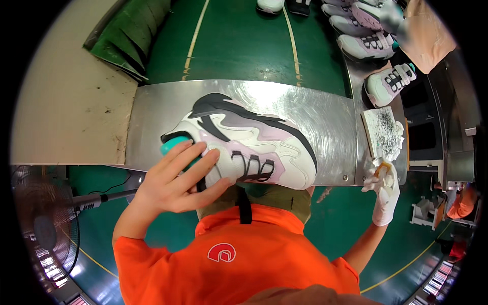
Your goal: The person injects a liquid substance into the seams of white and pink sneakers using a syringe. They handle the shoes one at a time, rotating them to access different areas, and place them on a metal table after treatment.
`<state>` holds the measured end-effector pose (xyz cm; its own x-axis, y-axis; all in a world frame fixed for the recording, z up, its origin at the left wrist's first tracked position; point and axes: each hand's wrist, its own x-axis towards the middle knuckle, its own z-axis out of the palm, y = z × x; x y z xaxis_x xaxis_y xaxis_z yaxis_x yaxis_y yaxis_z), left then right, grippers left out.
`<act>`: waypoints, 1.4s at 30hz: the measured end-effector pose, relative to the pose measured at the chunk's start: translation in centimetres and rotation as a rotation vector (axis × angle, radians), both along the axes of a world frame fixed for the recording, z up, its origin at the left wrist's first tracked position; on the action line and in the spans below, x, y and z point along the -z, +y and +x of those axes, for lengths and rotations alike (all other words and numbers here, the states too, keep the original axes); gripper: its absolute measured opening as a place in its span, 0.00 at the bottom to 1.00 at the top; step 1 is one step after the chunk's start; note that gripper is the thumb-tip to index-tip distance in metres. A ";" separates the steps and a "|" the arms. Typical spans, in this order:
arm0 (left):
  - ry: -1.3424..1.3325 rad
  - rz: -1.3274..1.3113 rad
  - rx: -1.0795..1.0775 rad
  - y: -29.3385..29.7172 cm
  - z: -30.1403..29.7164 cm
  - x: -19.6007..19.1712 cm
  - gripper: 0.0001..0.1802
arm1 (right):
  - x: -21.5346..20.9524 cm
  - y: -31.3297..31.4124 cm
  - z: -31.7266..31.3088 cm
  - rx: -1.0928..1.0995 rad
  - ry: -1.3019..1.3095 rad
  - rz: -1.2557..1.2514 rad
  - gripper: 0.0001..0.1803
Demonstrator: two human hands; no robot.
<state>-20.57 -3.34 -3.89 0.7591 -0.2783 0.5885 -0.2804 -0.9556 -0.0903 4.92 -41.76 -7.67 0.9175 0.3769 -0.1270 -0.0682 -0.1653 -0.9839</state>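
A white, pink and black sneaker (254,137) lies on its side on the shiny metal work table (330,127), with a teal last showing in its opening. My bare left hand (175,180) grips the sneaker at the collar, fingers spread over the ankle part. My right hand (384,190), in a white glove, is off to the right at the table's corner and holds a small yellowish pad or cloth (384,170) close to a stained white board (384,132).
More sneakers of the same kind (366,43) sit on a line at the upper right, one alone (389,84) below them. A beige surface (66,101) lies left, a fan (43,223) lower left, green floor beyond.
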 end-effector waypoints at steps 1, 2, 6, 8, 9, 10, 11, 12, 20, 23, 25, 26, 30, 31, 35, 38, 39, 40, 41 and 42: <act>0.045 -0.034 -0.022 0.1 0.2 0.0 0.17 | -0.6 0.7 0.0 0.035 -0.006 -0.033 0.34; 0.091 -0.066 -0.048 0.2 0.3 -0.4 0.16 | -1.0 1.3 -0.2 0.064 -0.012 -0.064 0.34; 0.232 -0.129 -0.090 0.4 1.5 -1.8 0.14 | -1.6 2.4 -0.6 0.028 0.016 -0.208 0.32; 0.226 -0.158 -0.055 0.4 2.0 -1.7 0.12 | -2.4 3.2 -0.6 -0.127 0.105 -0.007 0.32; 0.224 -0.162 -0.049 0.5 2.1 -1.6 0.13 | -2.8 3.8 -0.7 -0.203 0.149 0.097 0.34; 0.222 -0.167 -0.043 0.6 2.1 -1.5 0.13 | -3.6 5.3 -1.0 -0.271 0.167 0.196 0.46; 0.219 -0.173 -0.033 0.7 2.3 -1.6 0.13 | -4.0 6.5 -0.7 -0.363 0.211 0.302 0.48; 0.225 -0.175 -0.030 0.8 2.4 -1.6 0.13 | -4.2 7.5 -0.5 -0.450 0.254 0.410 0.51; 0.259 -0.185 -0.040 1.0 2.7 -1.7 0.15 | -3.0 12.2 0.1 -0.766 0.574 0.758 0.60; 0.250 -0.205 -0.051 1.0 2.6 -1.6 0.16 | -2.6 12.5 0.2 -0.797 0.631 0.749 0.58; 0.256 -0.205 -0.053 1.1 2.6 -1.5 0.16 | -2.9 12.8 0.5 -0.824 0.643 0.687 0.57; 0.258 -0.204 -0.052 1.1 2.6 -1.6 0.16 | -2.9 12.8 0.5 -0.827 0.642 0.679 0.57; 0.271 -0.200 -0.051 1.1 2.7 -1.6 0.17 | -2.6 13.2 -0.3 -0.775 0.619 0.758 0.60; 0.278 -0.197 -0.050 1.2 2.7 -1.6 0.17 | -2.7 13.2 -0.3 -0.764 0.619 0.761 0.60; 0.292 -0.206 -0.063 1.1 2.5 -1.7 0.16 | -2.4 13.1 0.1 -0.794 0.630 0.733 0.61; 0.280 -0.215 -0.048 1.2 2.6 -1.5 0.15 | -2.6 13.0 0.3 -0.797 0.617 0.716 0.61; 0.277 -0.205 -0.032 1.3 2.7 -1.5 0.14 | -2.6 12.9 0.3 -0.798 0.609 0.709 0.61; 0.275 -0.194 -0.017 1.4 2.7 -1.5 0.13 | -2.6 12.9 0.4 -0.800 0.603 0.704 0.61; 0.271 -0.183 -0.004 1.5 2.7 -1.6 0.11 | -2.7 12.9 0.5 -0.805 0.600 0.698 0.61; 0.265 -0.195 -0.019 1.4 2.7 -1.5 0.12 | -2.7 12.9 0.6 -0.808 0.593 0.691 0.61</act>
